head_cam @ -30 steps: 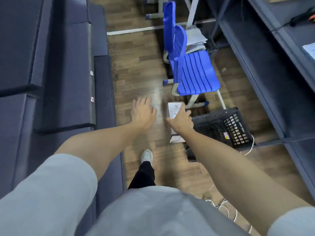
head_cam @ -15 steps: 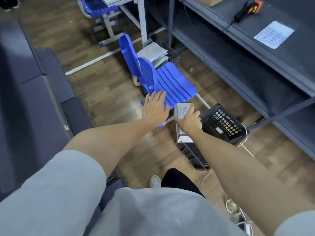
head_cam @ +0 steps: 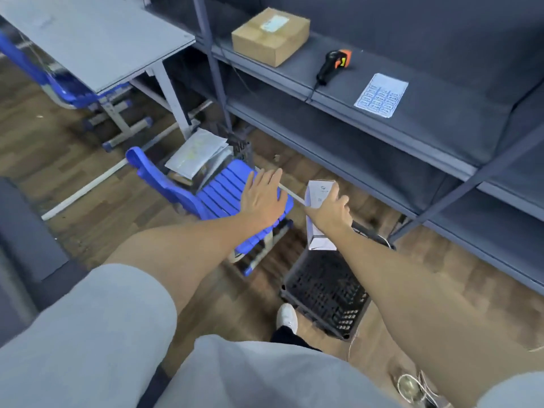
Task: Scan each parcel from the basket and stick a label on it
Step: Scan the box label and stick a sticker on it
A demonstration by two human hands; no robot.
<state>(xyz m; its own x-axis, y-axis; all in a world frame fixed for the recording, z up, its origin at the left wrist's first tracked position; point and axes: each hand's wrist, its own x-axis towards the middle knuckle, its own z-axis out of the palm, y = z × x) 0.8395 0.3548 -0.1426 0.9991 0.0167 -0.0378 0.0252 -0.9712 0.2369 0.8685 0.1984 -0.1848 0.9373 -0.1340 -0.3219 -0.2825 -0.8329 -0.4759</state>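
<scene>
Far left: one grey counter [head_cam: 97, 39] on white legs, with a second blue chair [head_cam: 56, 83] partly tucked beneath it. Further right, one blue slatted chair [head_cam: 217, 192] on the wooden floor [head_cam: 73, 160], and one stack of grey mailer bags [head_cam: 197, 151] just behind its backrest. Two hands in view, apart from each other. Left hand [head_cam: 263, 197] held flat over the chair seat, fingers straight and spread, holding nothing. Right hand [head_cam: 331, 209] gripping one white parcel box [head_cam: 319, 201], fingers wrapped round its side, box lifted in the air above one black perforated basket [head_cam: 326, 293] standing on the floor. Inside of the basket too dark to count any contents. One white shoe [head_cam: 287, 316] just left of the basket. On the dark shelf [head_cam: 426, 119] to the right, in a row: one brown cardboard box [head_cam: 270, 36] bearing a label, one black and orange handheld scanner [head_cam: 334, 64] with its cable trailing over the shelf edge, and one sheet of labels [head_cam: 381, 95], lying flat. White cables [head_cam: 412, 384] coiled on the floor at bottom right.
</scene>
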